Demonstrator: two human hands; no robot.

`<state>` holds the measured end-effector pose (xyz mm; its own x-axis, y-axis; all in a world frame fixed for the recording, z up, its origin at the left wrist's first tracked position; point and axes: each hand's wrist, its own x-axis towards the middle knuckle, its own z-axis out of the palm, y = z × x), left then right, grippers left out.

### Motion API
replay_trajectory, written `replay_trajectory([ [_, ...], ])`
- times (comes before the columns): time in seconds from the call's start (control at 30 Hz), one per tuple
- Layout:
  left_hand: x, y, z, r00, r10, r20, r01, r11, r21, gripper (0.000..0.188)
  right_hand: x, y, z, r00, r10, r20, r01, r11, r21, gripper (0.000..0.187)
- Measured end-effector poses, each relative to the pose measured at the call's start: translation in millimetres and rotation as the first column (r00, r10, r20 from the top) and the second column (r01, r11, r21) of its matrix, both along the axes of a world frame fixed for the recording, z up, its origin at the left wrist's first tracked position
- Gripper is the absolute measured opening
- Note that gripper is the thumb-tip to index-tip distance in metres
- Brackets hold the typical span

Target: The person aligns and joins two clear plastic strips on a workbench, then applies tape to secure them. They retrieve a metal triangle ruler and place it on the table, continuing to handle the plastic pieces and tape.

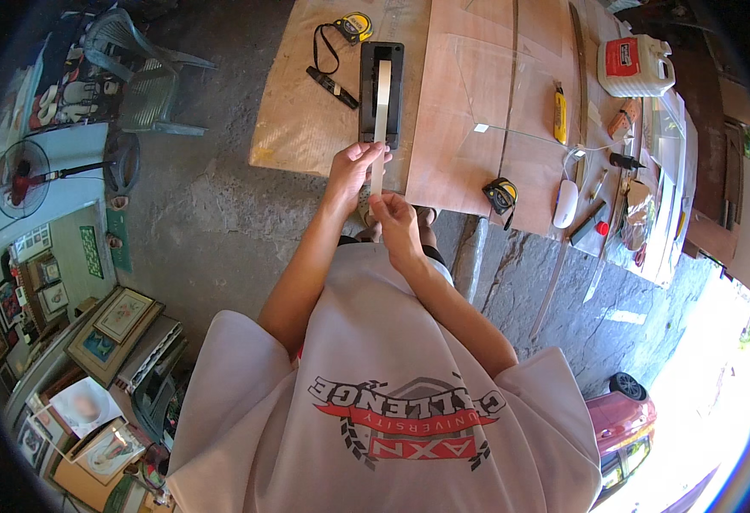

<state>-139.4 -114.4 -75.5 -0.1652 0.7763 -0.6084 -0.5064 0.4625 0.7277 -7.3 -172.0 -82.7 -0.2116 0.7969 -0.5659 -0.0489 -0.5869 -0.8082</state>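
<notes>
A black tape dispenser [394, 94] stands near the edge of the wooden table [298, 141], with a pale roll of tape [383, 81] seen edge-on in it. A strip of tape [377, 175] runs from the dispenser toward my body. My left hand [353, 175] is closed at the dispenser's near end, thumb and fingers pinching the strip. Closer to me, my right hand [398, 224] pinches the strip's near end. The tape between both hands looks straight.
Left of the dispenser lie a yellow tape measure [355, 27] and a black strapped tool [332, 87]. To the right are glass sheets [511, 94], a yellow cutter [559, 115], another tape measure [500, 196], a white computer mouse [565, 203] and a white jug [635, 67].
</notes>
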Motion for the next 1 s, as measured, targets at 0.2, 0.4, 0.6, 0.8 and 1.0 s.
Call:
replay_trajectory([
  [0.2,-0.4,3.6,3.3,0.999,0.023,0.034,-0.022,0.999,-0.034,0.028,5.9,-13.9,18.2,0.994,0.077,0.081,-0.076,0.997,-0.021,0.030],
  [0.4,-3.6,3.6,-2.5,1.000,-0.012,0.028,0.012,1.000,-0.025,0.021,10.8,-22.3,14.6,0.997,0.060,0.046,-0.058,0.997,-0.046,0.030],
  [0.6,2.5,-0.2,-18.7,0.961,0.128,0.245,-0.143,0.989,0.047,0.011,11.7,-20.4,17.6,0.999,0.052,-0.008,-0.053,0.995,-0.090,0.026],
  [0.8,2.8,-4.8,-56.8,0.932,0.129,0.340,-0.183,0.974,0.132,0.012,14.9,-17.5,15.9,0.998,0.020,-0.059,-0.025,0.996,-0.083,0.022],
  [1.0,27.0,-21.1,-66.3,0.958,0.198,0.208,-0.225,0.967,0.118,0.015,24.4,-20.4,9.2,0.989,0.150,0.014,-0.148,0.984,-0.101,0.021],
])
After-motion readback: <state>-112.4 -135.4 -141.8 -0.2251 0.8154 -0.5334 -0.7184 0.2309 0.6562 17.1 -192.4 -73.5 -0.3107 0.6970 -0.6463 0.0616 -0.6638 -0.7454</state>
